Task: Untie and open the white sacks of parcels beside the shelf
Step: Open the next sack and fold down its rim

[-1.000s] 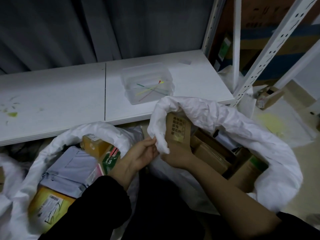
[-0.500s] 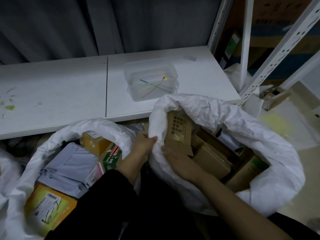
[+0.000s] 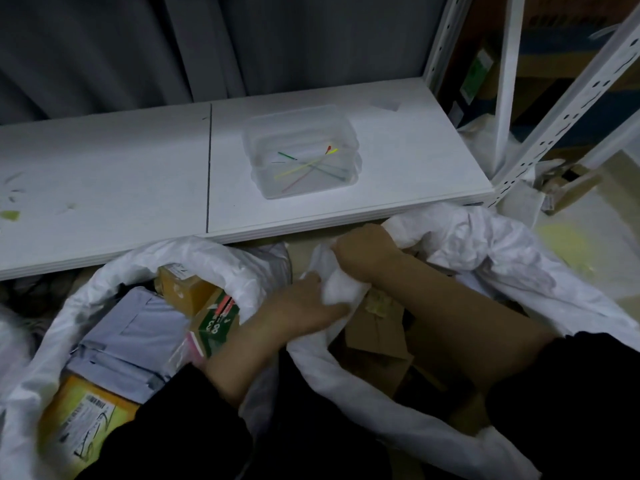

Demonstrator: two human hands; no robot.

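Two white sacks stand open on the floor in front of a low white shelf (image 3: 104, 188). The right sack (image 3: 512, 251) holds brown cardboard parcels (image 3: 377, 341). Its near-left rim is bunched up, and both hands hold it. My left hand (image 3: 304, 303) grips the bunched fabric from the left. Just above it, my right hand (image 3: 363, 252) grips the rim, with its forearm lying across the sack's mouth. The left sack (image 3: 86, 306) shows grey mailers (image 3: 128, 334) and yellow and green boxes (image 3: 204, 306).
A clear plastic box (image 3: 301, 150) with several coloured ties sits on the shelf. White perforated uprights (image 3: 568, 105) rise at the right, with cartons behind them. A small brown box (image 3: 571, 185) and pale sheets lie on the floor at the right.
My right hand has moved up and to the right along the right sack's rim and now grips it. The rim has folded over, hiding the printed brown parcel. The camera has shifted slightly.
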